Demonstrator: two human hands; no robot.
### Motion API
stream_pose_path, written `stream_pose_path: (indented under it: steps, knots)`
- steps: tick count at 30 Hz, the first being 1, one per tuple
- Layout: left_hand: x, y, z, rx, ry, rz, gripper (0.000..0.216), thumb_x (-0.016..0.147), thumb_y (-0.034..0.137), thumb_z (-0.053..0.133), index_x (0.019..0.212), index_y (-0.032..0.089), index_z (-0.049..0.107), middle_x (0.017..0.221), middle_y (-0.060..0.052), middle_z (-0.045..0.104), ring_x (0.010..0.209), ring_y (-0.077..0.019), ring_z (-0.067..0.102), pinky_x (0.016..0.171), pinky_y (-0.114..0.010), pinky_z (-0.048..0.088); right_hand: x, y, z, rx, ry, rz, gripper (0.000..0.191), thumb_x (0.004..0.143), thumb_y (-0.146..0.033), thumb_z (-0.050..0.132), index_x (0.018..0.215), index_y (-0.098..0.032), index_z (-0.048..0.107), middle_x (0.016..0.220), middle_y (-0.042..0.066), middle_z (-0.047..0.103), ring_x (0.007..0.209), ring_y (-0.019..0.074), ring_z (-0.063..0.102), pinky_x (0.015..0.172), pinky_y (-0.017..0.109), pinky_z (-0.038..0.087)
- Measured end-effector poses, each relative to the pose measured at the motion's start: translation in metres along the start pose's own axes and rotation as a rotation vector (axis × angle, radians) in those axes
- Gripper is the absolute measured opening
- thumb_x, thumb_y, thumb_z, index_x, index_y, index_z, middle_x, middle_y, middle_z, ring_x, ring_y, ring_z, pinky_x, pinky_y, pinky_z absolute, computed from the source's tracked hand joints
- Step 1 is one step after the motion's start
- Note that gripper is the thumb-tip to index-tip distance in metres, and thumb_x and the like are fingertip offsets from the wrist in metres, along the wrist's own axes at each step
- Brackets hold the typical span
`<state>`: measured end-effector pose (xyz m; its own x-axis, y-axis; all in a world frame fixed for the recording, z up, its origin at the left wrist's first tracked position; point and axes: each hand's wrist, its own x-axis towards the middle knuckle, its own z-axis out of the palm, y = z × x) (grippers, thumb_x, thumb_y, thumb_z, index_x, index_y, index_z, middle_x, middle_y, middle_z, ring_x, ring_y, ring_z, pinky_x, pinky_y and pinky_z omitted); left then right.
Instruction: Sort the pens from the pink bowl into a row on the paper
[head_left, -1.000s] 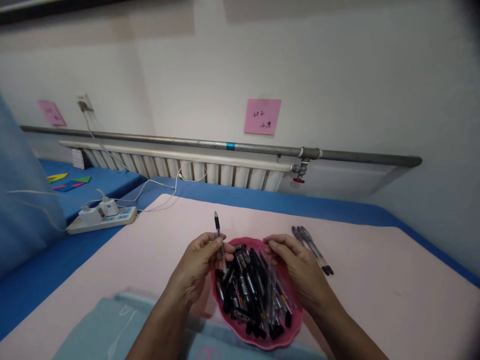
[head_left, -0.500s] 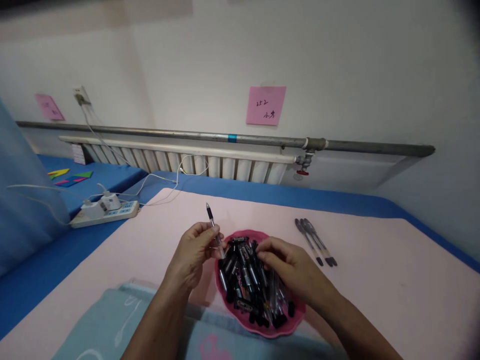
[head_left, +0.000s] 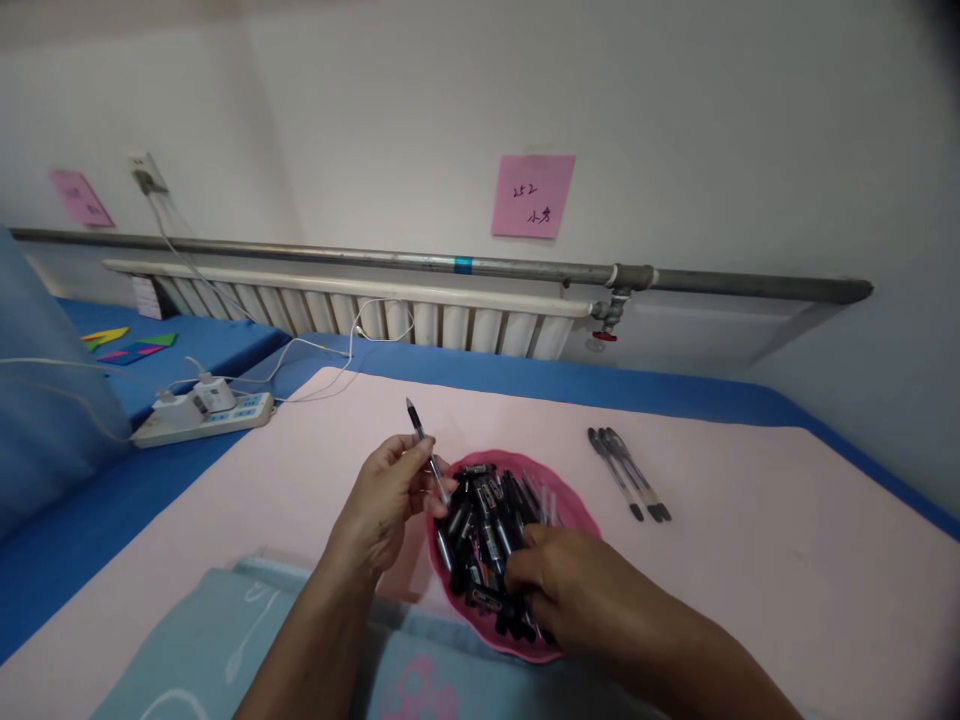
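A pink dish (head_left: 577, 512) heaped with several black pens and pen parts sits on a pale pink mat (head_left: 750, 560). My left hand (head_left: 386, 505) pinches one pen (head_left: 421, 445) at the dish's left rim, tip pointing up and away. My right hand (head_left: 570, 590) reaches into the near side of the pile, fingers curled among the pieces; what they grip is hidden. Three finished pens (head_left: 628, 472) lie side by side on the mat to the right of the dish.
A white power strip (head_left: 202, 412) with plugs and cables lies on the blue surface at left. A radiator (head_left: 360, 318) and pipe run along the wall behind. A light blue cloth (head_left: 225, 650) covers the near edge. Coloured shapes (head_left: 127, 345) lie far left.
My right hand slid from the dish's far right rim down into the near part of the pile. My left hand kept hold of the pen, tilting it slightly left.
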<state>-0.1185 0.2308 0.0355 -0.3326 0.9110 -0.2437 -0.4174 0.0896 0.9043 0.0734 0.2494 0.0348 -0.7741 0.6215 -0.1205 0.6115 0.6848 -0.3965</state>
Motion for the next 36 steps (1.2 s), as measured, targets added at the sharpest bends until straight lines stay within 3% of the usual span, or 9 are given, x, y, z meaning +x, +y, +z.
stream_pose_path:
  steps: [8, 13, 17, 22, 25, 31, 36]
  knots:
    - [0.0, 0.0, -0.001, -0.031, -0.024, -0.029, 0.016, 0.076, 0.024, 0.067, 0.081, 0.016, 0.054, 0.065, -0.003, 0.065, 0.051, -0.0124, 0.063, 0.039, -0.018, 0.046, 0.011, -0.005, 0.011, -0.312, -0.064, 0.006, 0.025, 0.059, -0.006, 0.061, 0.073, -0.021, 0.075, 0.076, 0.008, 0.069, 0.057, 0.0171, 0.054, 0.046, 0.027, 0.02]
    - [-0.001, 0.002, -0.002, -0.109, -0.058, -0.072, 0.02, 0.073, 0.012, 0.067, 0.089, 0.014, 0.055, 0.07, -0.005, 0.067, 0.058, -0.0147, 0.066, 0.046, -0.021, 0.052, 0.012, -0.007, 0.016, -0.312, -0.065, 0.015, 0.019, 0.066, -0.009, 0.061, 0.075, -0.019, 0.074, 0.079, 0.01, 0.069, 0.063, 0.0206, 0.058, 0.048, 0.028, 0.025]
    - [-0.003, 0.003, -0.002, -0.161, -0.141, -0.069, 0.025, 0.072, 0.007, 0.066, 0.094, 0.013, 0.056, 0.077, -0.006, 0.069, 0.068, -0.016, 0.068, 0.055, -0.024, 0.057, 0.011, -0.006, 0.011, -0.084, 0.042, -0.003, 0.017, 0.076, -0.01, 0.052, 0.077, -0.017, 0.067, 0.084, 0.01, 0.067, 0.068, 0.0203, 0.059, 0.054, 0.028, 0.034]
    - [-0.005, -0.001, 0.001, -0.198, -0.215, -0.061, 0.021, 0.07, 0.013, 0.072, 0.085, 0.012, 0.058, 0.076, -0.005, 0.069, 0.069, -0.0141, 0.068, 0.063, -0.023, 0.057, 0.013, -0.005, -0.004, 0.576, 0.44, 0.126, 0.012, 0.081, -0.023, 0.051, 0.075, -0.024, 0.06, 0.069, -0.001, 0.064, 0.061, 0.0164, 0.056, 0.056, 0.027, 0.041]
    - [-0.007, -0.007, 0.007, -0.204, -0.267, -0.071, 0.025, 0.068, 0.018, 0.076, 0.084, 0.014, 0.057, 0.076, -0.004, 0.07, 0.071, -0.0155, 0.069, 0.064, -0.025, 0.057, 0.016, -0.004, -0.004, 0.829, 0.558, 0.161, 0.006, 0.075, -0.027, 0.06, 0.072, -0.025, 0.063, 0.068, -0.003, 0.065, 0.061, 0.0159, 0.056, 0.057, 0.026, 0.042]
    - [-0.011, -0.014, 0.016, -0.222, -0.255, -0.091, 0.028, 0.068, 0.019, 0.076, 0.086, 0.016, 0.055, 0.077, -0.004, 0.071, 0.069, -0.0147, 0.069, 0.063, -0.025, 0.056, 0.018, -0.005, 0.004, 0.91, 0.632, 0.138, 0.003, 0.071, -0.027, 0.065, 0.07, -0.024, 0.065, 0.066, -0.003, 0.064, 0.06, 0.0155, 0.058, 0.057, 0.026, 0.044]
    - [-0.012, -0.014, 0.017, -0.227, -0.219, -0.089, 0.029, 0.067, 0.019, 0.077, 0.086, 0.016, 0.055, 0.077, -0.004, 0.071, 0.069, -0.0148, 0.068, 0.063, -0.025, 0.055, 0.016, -0.004, 0.006, 0.742, 0.646, 0.093, 0.004, 0.077, -0.025, 0.062, 0.075, -0.025, 0.065, 0.072, -0.001, 0.067, 0.066, 0.0172, 0.061, 0.061, 0.028, 0.045]
